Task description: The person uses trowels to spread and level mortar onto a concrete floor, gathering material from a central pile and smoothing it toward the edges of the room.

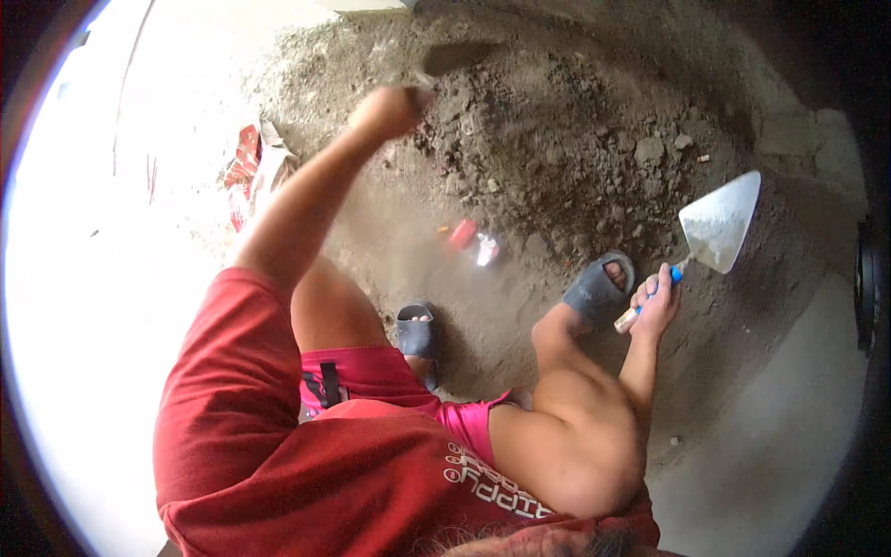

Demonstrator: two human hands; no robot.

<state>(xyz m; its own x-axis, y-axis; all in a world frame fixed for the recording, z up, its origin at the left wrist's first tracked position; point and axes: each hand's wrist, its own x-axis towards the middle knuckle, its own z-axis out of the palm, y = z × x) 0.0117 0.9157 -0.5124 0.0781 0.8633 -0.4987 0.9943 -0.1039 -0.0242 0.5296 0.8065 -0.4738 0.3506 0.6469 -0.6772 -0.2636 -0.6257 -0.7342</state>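
My right hand is wrapped round the handle of a pointed masonry trowel. The handle is blue near the blade and pale at its end. Greyish residue coats part of the metal blade, which is raised above the ground at the right. My left hand is stretched out far ahead and closed, over the edge of a heap of loose soil. A dark patch shows at its fingers, but motion blur hides what it is.
My sandalled feet, in a left sandal and a right sandal, stand on dusty ground. Between them and the heap lies a small red and shiny packet. A torn red and white bag lies left. A wall borders the far right.
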